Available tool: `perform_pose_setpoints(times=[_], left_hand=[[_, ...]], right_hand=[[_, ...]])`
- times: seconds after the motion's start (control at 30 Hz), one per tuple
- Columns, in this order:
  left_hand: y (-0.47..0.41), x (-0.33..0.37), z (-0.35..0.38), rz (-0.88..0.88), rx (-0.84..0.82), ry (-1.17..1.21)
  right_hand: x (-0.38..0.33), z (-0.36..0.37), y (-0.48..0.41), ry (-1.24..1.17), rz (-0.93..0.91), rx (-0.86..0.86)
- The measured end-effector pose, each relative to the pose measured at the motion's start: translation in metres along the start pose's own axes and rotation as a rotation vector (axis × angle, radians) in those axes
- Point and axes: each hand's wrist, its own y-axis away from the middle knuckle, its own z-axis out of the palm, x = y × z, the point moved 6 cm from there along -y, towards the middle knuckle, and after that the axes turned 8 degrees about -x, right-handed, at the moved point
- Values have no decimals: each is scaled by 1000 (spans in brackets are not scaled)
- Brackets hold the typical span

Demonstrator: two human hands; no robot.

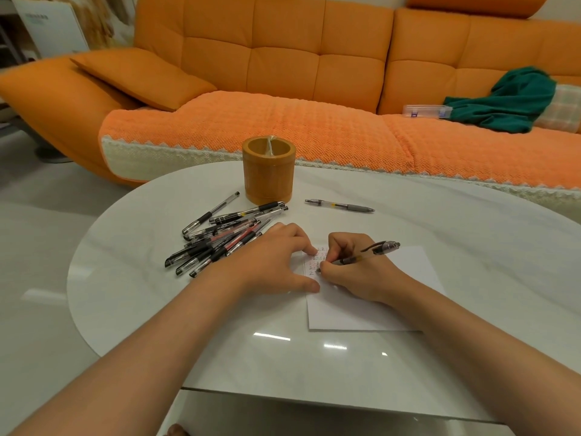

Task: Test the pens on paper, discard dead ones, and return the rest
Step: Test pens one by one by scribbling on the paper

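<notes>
Pen [367, 253] on paper [408, 278], left edge

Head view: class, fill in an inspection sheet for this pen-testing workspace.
Surface: white glossy table, light reflections.
Job's things: paper, written on at its top-left; pile of pens left of it; holder behind; lone pen lying apart, right of the holder.
Clutter: nothing seen.
Hands: left hand presses the paper; right hand grips a pen, tip on paper.
Cables: nothing seen.
Surroundings: orange sofa with green cloth and clear case.
</notes>
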Motion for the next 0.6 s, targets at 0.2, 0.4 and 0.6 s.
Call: perform_pose_setpoints(times=[0.2, 0.4, 0.6], left_hand=[[1, 1, -1, -2, -6, 4], [3, 3, -1, -6, -3, 14], [3, 4, -1, -12, -17, 13]], right_hand=[[0, 0, 1, -20, 4, -4], [0, 1, 0, -37, 8, 5], [0, 0, 1, -67, 10, 19]])
